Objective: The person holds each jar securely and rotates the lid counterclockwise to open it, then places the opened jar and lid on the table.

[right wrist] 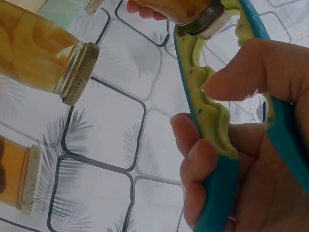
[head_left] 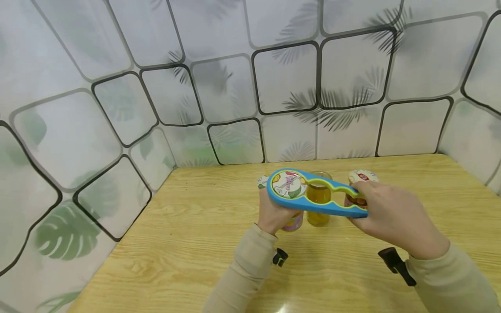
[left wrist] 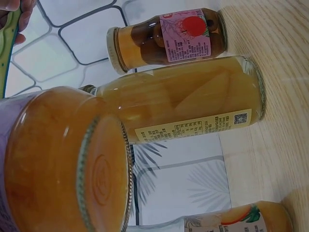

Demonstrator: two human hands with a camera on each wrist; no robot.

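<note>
My left hand (head_left: 273, 213) grips a glass jar (left wrist: 53, 154) of orange fruit with a purple label, held up off the table with its base towards the left wrist camera. Around its patterned lid (head_left: 288, 184) sits the round end of a blue and yellow-green jar opener (head_left: 321, 208). In the right wrist view, my right hand (right wrist: 251, 121) grips both handles of this opener, with the thumb on the scalloped inner edge and fingers (right wrist: 200, 157) curled round one handle. The left hand's fingertips (right wrist: 147, 12) show beside the jar there.
Behind the opener stands a tall jar (left wrist: 183, 101) of yellow fruit. To its right is a jar (left wrist: 169, 38) of dark fruit with a pink label. Another jar (left wrist: 241, 220) stands to the left, mostly hidden by my left hand in the head view. A patterned wall (head_left: 289, 134) borders the wooden table (head_left: 176, 226).
</note>
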